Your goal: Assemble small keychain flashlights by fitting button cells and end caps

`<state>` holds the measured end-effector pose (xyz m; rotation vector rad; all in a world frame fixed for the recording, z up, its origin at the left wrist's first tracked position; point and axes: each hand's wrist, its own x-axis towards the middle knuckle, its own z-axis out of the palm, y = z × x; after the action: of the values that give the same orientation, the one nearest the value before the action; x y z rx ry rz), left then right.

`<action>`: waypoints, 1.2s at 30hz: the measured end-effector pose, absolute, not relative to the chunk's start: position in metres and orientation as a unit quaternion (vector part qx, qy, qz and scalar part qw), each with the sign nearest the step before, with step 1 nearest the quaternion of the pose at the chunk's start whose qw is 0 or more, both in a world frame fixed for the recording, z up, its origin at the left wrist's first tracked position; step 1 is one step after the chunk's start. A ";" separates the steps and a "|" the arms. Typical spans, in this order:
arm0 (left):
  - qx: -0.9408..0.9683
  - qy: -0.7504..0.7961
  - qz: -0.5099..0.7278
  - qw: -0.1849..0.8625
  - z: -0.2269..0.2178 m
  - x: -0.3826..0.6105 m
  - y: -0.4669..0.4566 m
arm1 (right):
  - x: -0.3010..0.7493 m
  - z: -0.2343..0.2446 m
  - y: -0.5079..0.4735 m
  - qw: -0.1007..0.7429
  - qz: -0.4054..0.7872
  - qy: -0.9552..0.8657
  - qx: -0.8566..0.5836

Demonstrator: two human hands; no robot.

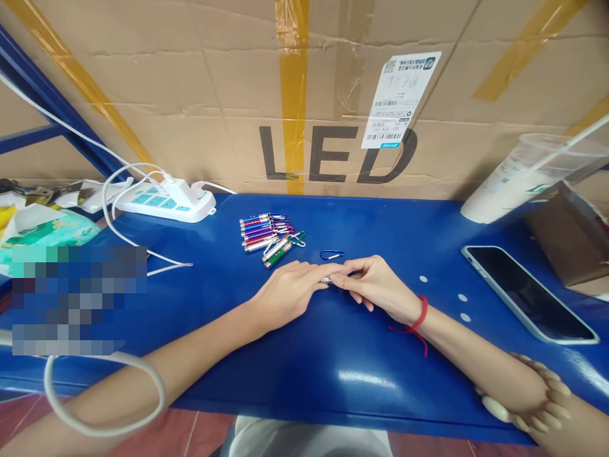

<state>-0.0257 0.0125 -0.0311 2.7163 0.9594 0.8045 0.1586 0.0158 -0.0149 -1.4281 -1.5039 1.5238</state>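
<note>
My left hand (pixel 289 293) and my right hand (pixel 378 285) meet at the middle of the blue table (pixel 333 368). Their fingertips pinch a small silver metal piece (pixel 326 280) between them; most of it is hidden by the fingers. Just beyond the fingertips lies a blue carabiner clip (pixel 332 254). Farther back left is a pile of several small keychain flashlights (pixel 267 233) in blue, purple, red, silver and green, with clips attached. A red string bracelet sits on my right wrist.
A white power strip (pixel 164 202) with cables lies back left. A phone (pixel 528 293) lies face up at right, near three small white dots (pixel 462 298). A plastic cup (pixel 523 178) leans at back right. A cardboard box wall marked LED (pixel 333 155) stands behind.
</note>
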 end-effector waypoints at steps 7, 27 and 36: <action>0.866 0.336 0.338 0.148 -0.028 -0.026 0.018 | 0.159 -0.013 0.020 0.310 0.576 -0.559 -0.510; 0.759 0.390 0.413 0.319 -0.016 -0.024 0.013 | 0.170 -0.002 0.026 0.360 0.410 -0.619 -0.565; 0.785 0.394 0.373 0.299 -0.015 -0.021 0.005 | 0.167 -0.011 0.027 0.370 0.402 -0.630 -0.551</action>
<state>-0.0209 0.0052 -0.0146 2.0850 1.0474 0.9893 0.1666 0.0273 -0.0108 -1.4143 -1.6166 1.0321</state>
